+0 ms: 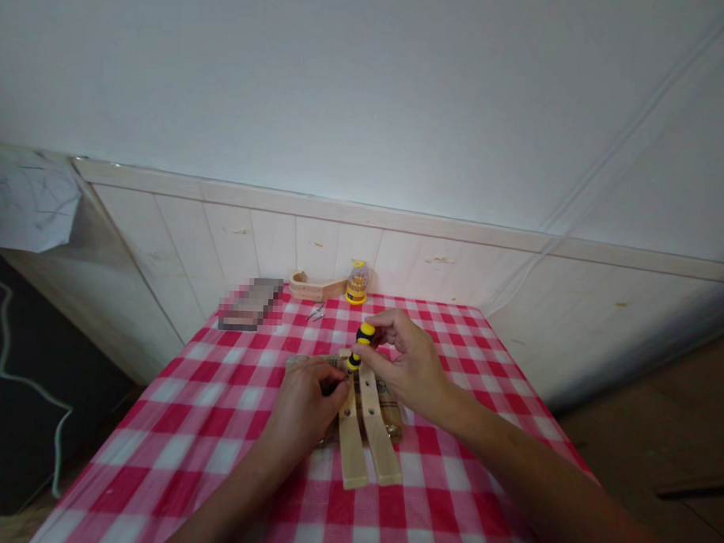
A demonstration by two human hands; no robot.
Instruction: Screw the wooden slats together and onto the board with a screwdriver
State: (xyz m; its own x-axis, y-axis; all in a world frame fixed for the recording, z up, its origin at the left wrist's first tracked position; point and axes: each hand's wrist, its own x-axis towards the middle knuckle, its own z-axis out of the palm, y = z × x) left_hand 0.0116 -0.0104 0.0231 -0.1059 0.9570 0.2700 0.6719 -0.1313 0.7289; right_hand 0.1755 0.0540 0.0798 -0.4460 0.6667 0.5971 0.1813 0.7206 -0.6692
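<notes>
Two light wooden slats (368,442) lie side by side on a brown piece in the middle of the red-and-white checked table (214,425). My right hand (409,364) is closed around a small yellow-and-black screwdriver (359,344), held upright with its tip at the far end of the slats. My left hand (307,400) rests on the left slat's far end, fingers curled and pinched beside the screwdriver tip; what they pinch is hidden.
At the table's far edge stand a curved wooden part (315,286) and a yellow bit holder with a clear dome (357,283). A few small metal screws (316,311) lie near them. A blurred grey object (251,303) sits at the far left. White panelled wall behind.
</notes>
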